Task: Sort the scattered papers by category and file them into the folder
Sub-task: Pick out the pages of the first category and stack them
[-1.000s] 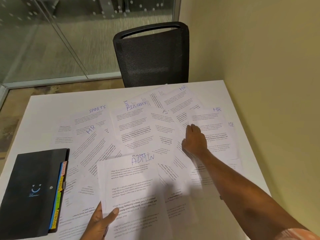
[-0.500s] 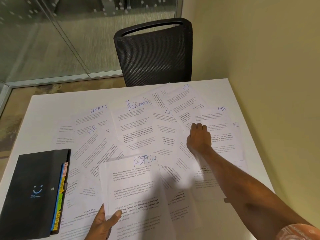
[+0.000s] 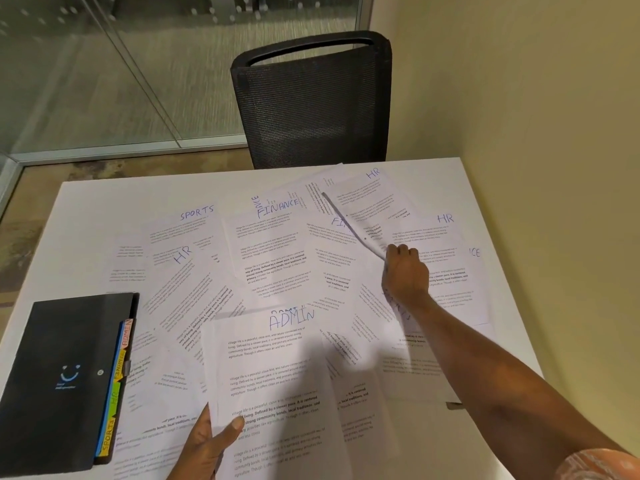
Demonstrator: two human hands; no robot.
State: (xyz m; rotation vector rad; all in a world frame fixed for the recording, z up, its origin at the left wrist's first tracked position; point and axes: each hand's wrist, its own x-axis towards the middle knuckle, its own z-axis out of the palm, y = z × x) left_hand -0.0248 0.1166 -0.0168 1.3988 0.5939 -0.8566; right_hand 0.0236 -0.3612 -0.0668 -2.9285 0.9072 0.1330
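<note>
While the white printed sheet headed HR in blue ink [image 3: 367, 195] lies toward the far right corner of the white bench [image 3: 138, 195], its near left corner is pinched in the right grip [image 3: 405, 271], a bare hand with fingers curled knuckles-up round the paper. The sheet's left edge stands raised off the pile as a pale slanting line. From that grip the sheet stretches toward the far edge and a little leftward, its long axis roughly in line with the forearm, which reaches out over the loose papers from the near right corner. The left grip [image 3: 207, 441], at the near edge, holds the white sheet headed ADMIN [image 3: 273, 368], thumb pressed on top near its bottom left corner. The flat black folder with coloured tabs [image 3: 65, 375] lies at the near left corner, well apart from the right grip and much nearer the left one. I judge that the HR sheet must be drawn back and leftward across the whole spread to reach it. Overlapping sheets headed SPORTS [image 3: 187, 223] and FINANCE [image 3: 266, 230] lie between. A black mesh chair [image 3: 311, 98] stands beyond the far edge.
</note>
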